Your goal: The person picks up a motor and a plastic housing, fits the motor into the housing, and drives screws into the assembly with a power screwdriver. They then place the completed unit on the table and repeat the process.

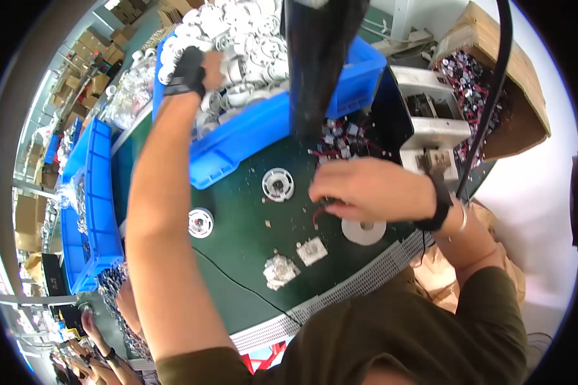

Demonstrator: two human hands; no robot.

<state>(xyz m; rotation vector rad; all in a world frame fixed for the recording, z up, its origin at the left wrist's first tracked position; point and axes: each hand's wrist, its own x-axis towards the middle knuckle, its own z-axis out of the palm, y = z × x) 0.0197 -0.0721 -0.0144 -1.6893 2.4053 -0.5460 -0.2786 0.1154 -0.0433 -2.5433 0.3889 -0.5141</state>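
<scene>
My left hand (205, 69), in a black fingerless wrap, reaches over the near left part of a blue bin (237, 144) heaped with white plastic ring-shaped housings (244, 38). Its fingers are among the housings, and their grip is hidden. Over the green table, my right hand (359, 187) is closed in a pinch on a small dark part with a red wire (316, 217) hanging below the fingertips. Most of that part is covered by the fingers. Left of it lies one round white housing (278, 185) with a dark centre; another white housing (201, 222) sits beside my left forearm.
A pile of small wired parts (343, 138) lies beyond my right hand. A white disc (364, 231), crumpled foil (280, 271) and a pale square block (311, 251) are nearer me. A black column (318, 70) and metal fixture (433, 115) stand behind. Another person's hand (91, 324) shows lower left.
</scene>
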